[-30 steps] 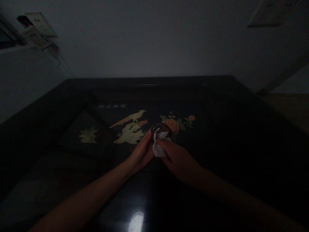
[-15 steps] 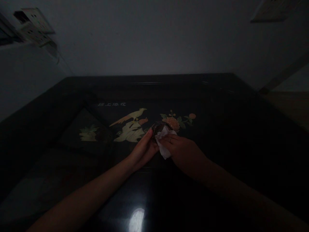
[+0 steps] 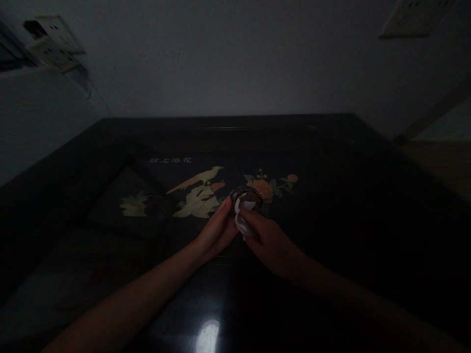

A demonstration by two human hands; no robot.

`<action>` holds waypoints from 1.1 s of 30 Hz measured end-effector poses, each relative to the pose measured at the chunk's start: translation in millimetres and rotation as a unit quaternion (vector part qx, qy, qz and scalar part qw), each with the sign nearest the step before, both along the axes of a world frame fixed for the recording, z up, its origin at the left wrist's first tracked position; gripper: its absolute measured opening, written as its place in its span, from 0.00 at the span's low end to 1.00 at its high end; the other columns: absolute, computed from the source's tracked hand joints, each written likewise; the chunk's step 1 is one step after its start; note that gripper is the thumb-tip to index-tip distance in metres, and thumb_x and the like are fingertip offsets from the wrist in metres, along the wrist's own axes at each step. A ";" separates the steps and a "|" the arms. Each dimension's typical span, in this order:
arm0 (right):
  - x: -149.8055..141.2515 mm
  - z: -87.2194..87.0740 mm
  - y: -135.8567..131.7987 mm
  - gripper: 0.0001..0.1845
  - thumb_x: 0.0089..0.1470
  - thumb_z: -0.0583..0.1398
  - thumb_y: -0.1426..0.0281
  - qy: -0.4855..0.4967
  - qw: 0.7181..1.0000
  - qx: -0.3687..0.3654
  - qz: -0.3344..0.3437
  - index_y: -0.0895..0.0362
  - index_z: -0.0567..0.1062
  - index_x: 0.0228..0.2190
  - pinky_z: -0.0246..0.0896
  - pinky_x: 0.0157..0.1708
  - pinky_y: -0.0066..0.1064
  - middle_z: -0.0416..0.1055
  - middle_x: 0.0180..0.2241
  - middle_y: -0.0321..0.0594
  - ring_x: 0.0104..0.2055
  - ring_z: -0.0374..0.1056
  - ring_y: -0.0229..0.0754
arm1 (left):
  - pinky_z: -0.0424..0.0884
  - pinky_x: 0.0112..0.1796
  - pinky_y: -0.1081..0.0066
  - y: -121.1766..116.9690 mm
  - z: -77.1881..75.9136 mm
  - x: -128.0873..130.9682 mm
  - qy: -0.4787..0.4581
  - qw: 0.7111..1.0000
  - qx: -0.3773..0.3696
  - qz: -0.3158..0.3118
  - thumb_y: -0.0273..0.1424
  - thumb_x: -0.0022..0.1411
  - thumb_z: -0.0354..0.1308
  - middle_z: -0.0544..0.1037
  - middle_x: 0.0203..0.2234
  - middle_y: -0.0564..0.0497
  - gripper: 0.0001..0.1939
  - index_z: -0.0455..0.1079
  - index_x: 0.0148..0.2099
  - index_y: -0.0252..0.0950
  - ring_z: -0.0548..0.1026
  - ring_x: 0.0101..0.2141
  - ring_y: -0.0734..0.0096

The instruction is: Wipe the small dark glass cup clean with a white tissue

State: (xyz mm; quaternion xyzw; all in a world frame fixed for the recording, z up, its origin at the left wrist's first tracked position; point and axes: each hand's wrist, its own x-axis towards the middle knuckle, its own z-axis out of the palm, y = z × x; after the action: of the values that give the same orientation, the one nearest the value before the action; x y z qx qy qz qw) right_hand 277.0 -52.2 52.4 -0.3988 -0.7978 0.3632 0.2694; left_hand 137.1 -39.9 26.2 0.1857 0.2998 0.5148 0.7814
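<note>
1. Centrally, over the dark table (image 3: 349,196), the left hand (image 3: 217,233) grips a shiny round dish (image 3: 248,196) from the left.
2. The right hand (image 3: 271,241) clamps a white tissue (image 3: 241,221) against the dish.
3. Slightly farther left sits an inlaid bird (image 3: 202,177).

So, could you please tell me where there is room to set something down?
The dark tabletop looks free right of the flower design, though shadow may hide things, and behind the bird design, towards the wall. It is crowded centrally: the left hand holds a dark round object, the right hand a white tissue.
</note>
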 end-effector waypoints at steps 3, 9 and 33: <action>4.1 5.4 2.8 0.26 0.51 0.53 0.81 -0.095 0.995 0.034 0.018 0.60 0.68 0.52 0.62 0.51 0.41 0.70 0.52 0.49 0.53 0.67 0.47 | 0.64 0.52 0.63 0.4 -0.6 0.0 -0.006 1.000 0.012 -0.006 0.38 0.66 0.51 0.78 0.43 0.43 0.18 0.70 0.51 0.32 0.73 0.49 0.61; 8.5 18.8 5.0 0.21 0.57 0.51 0.80 -0.293 0.945 0.146 0.024 0.60 0.71 0.50 0.66 0.49 0.42 0.71 0.52 0.49 0.55 0.66 0.49 | 0.67 0.48 0.64 1.9 -11.3 -2.3 -0.023 0.999 0.027 -0.020 0.39 0.63 0.55 0.77 0.44 0.43 0.18 0.70 0.50 0.33 0.73 0.46 0.61; -5.7 -4.8 -8.2 0.31 0.51 0.52 0.78 -0.064 0.998 0.016 -0.001 0.68 0.59 0.58 0.51 0.60 0.48 0.59 0.59 0.59 0.62 0.54 0.52 | 0.64 0.52 0.65 -1.5 5.6 0.4 0.036 0.998 -0.058 0.018 0.36 0.68 0.47 0.78 0.42 0.44 0.18 0.69 0.53 0.32 0.75 0.44 0.63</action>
State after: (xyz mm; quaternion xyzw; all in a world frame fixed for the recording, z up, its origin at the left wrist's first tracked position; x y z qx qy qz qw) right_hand 271.3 -60.4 47.6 -0.4180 -0.8187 0.3234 0.2247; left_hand 137.4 -41.4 31.8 0.1534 0.3604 0.5038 0.7699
